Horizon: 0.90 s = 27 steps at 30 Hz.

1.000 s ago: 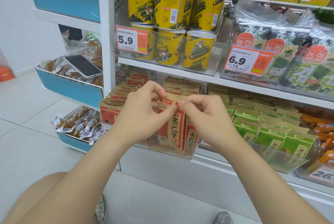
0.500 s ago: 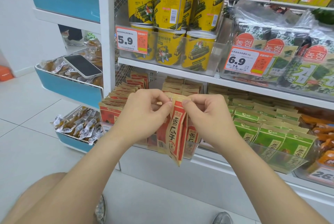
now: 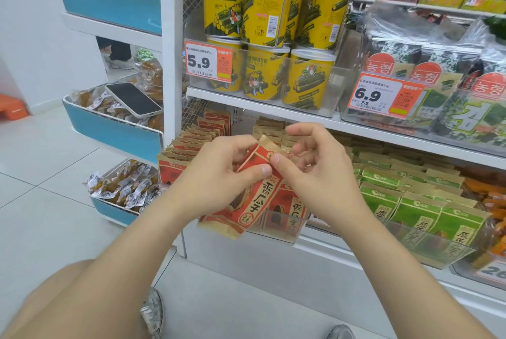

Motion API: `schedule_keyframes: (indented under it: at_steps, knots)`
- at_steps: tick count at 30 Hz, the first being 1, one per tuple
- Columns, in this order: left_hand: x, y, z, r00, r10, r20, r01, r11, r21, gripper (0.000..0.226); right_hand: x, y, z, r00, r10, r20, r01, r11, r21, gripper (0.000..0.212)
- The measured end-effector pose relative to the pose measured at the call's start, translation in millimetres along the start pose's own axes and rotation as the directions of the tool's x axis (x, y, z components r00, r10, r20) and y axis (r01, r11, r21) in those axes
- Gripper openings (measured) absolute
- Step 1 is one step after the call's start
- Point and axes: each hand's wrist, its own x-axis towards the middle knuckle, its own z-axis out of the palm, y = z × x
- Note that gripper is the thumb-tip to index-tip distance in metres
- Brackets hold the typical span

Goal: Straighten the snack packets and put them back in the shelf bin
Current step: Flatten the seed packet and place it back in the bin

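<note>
The shelf unit (image 3: 171, 64) carries a clear bin (image 3: 284, 226) low down at its front, with rows of red packets (image 3: 189, 147) standing in it and green packets (image 3: 410, 201) in the neighbouring bin to the right. The one red packet (image 3: 254, 201) being worked on hangs in front of the clear bin, outside it. It is tilted, with its brown top seam up to the right and its bottom corner down to the left. The left hand (image 3: 219, 177) grips its upper left part, fingers curled behind and thumb flat on the front. The right hand (image 3: 320, 171) pinches the top seam, thumb on the front, fingers curled behind, forefinger lifted free. To do this well, I judge, turn the packet upright first, face outward like those already standing at the bin's front. Then smooth the seam flat by drawing the two pinches apart along it. A light hold suffices; the contents likely shift, so settle them downward before sliding the packet behind the front wall without tipping its neighbours.
</note>
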Motion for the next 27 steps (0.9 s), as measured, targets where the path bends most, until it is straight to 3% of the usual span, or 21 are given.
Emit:
schedule_keyframes:
  at_steps: [2,4,6,10,14,17,19,21,23,27]
  knots:
    - [-1,2,-4,0.998,-0.032,-0.054,0.027,0.996,-0.087,0.010,3,-3,-2,0.988,-0.035,0.147,0.040,0.999,-0.035,0.022]
    - [-2,4,-8,0.991,-0.089,-0.100,0.073,0.985,-0.156,0.011,5,-6,-3,0.956,-0.042,0.290,0.006,0.992,0.124,0.015]
    - [-1,3,-13,0.983,-0.128,-0.132,0.103,0.978,-0.181,0.012,6,-10,-1,0.941,-0.046,0.335,-0.026,0.978,0.207,0.016]
    - [3,-1,-24,0.961,-0.157,-0.227,0.105,0.968,-0.228,0.013,13,-9,10,0.970,-0.033,0.240,-0.006,0.987,0.162,0.011]
    - [11,-14,-49,0.901,-0.250,-0.353,0.139,0.940,-0.311,0.016,24,-4,18,0.995,0.015,-0.100,0.001,0.989,0.150,0.002]
    - [13,-37,-66,0.868,-0.234,-0.438,0.229,0.971,-0.066,0.023,28,-7,25,0.939,-0.081,-0.335,0.080,0.997,-0.015,0.012]
    - [15,-49,-71,0.921,-0.195,-0.338,0.263,0.950,0.168,0.032,33,-11,33,0.899,-0.210,-0.384,0.157,0.974,-0.164,0.011]
    - [18,-55,-69,0.970,-0.208,-0.127,0.242,0.874,0.422,0.043,43,-9,45,0.877,-0.322,-0.356,0.246,0.938,-0.244,0.005]
    - [22,-62,-66,0.964,-0.267,-0.005,0.214,0.762,0.611,0.049,58,-5,60,0.878,-0.377,-0.295,0.289,0.909,-0.302,0.005]
    - [32,-74,-69,0.967,-0.256,-0.020,0.209,0.740,0.640,0.033,82,7,92,0.879,-0.455,-0.144,0.358,0.828,-0.431,0.004]
